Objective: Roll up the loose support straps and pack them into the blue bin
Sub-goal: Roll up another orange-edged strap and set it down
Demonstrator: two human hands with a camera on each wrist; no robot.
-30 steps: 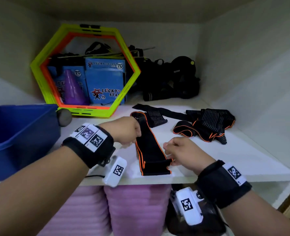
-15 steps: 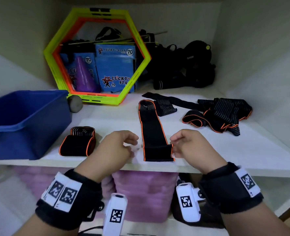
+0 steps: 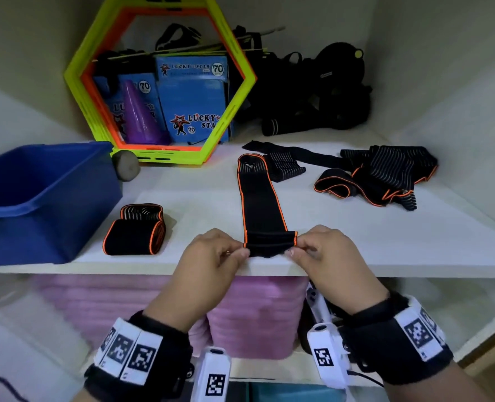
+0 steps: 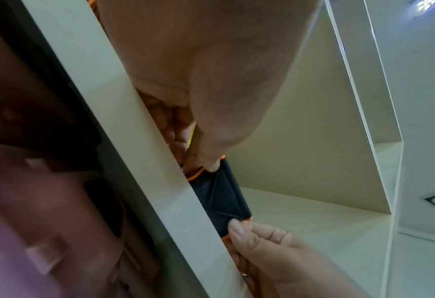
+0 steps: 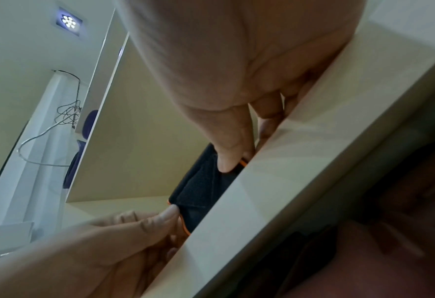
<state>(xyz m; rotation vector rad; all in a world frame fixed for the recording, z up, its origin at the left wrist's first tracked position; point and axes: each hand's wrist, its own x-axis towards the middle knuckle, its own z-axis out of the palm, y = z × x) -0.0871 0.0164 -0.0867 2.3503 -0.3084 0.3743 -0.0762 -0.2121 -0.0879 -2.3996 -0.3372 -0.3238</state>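
A black support strap with orange edging (image 3: 261, 204) lies flat on the white shelf (image 3: 356, 248), running away from me. Its near end (image 3: 269, 245) is folded over into a first small roll at the shelf's front edge. My left hand (image 3: 234, 252) pinches the roll's left corner and my right hand (image 3: 298, 250) pinches its right corner. Both wrist views show the roll (image 4: 220, 198) (image 5: 201, 193) between thumb and fingers. A finished rolled strap (image 3: 136, 229) sits to the left, beside the blue bin (image 3: 37, 210). Loose tangled straps (image 3: 379, 175) lie at the right.
A neon hexagon frame (image 3: 159, 79) holding blue boxes and a purple cone stands at the back. Black gear (image 3: 313, 91) is piled in the back right corner. A grey round object (image 3: 126, 168) rests by the bin. Pink mats (image 3: 240, 314) fill the shelf below.
Both hands closed in on the strap's near end and folded it over into a small roll. The camera view pulled back and down, bringing the rolled strap by the bin into sight.
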